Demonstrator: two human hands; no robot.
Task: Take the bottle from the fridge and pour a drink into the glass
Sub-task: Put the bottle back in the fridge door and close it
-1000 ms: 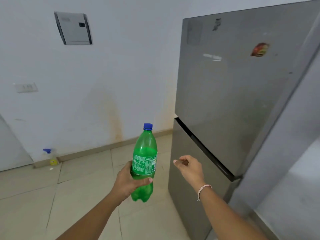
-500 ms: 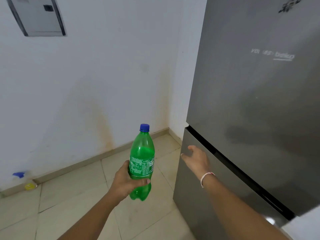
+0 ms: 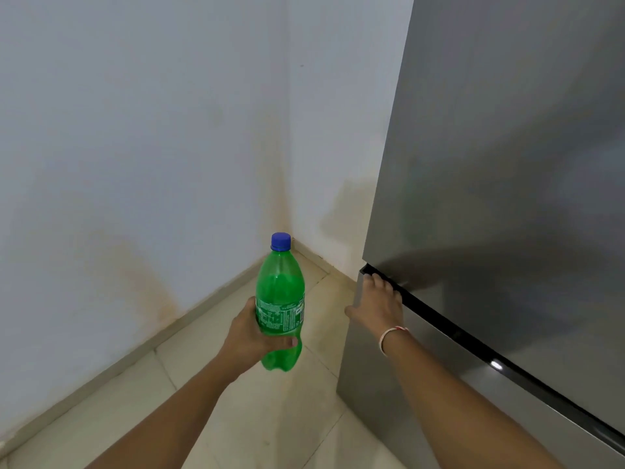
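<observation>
Left hand (image 3: 252, 336) is wrapped round the lower label band of the green soda bottle (image 3: 280, 306), thumb across the front, bottle upright w/ blue cap (image 3: 280, 241) on and well off the floor. Right hand (image 3: 378, 306) is flat on the top edge of the fridge's lower door (image 3: 422, 384), fingers (image 3: 377, 280) hooked into the dark gap under the upper door (image 3: 507, 147); can't tell if it's pulling or pushing.

Bottle looks roughly two-thirds full, so I'd judge it fairly heavy for one hand, thin plastic that'll give if squeezed, poss. cold and slick. Grip at the label is ok for carrying; for pouring I'd want one hand at the waist and the other on the cap to unscrew.

Further out: stained white wall (image 3: 135, 147) and corner behind, tiled floor (image 3: 270, 418) below. No glass in view, so pouring can't start here. Fridge body sits close on the right, the only thing near my swing path.
</observation>
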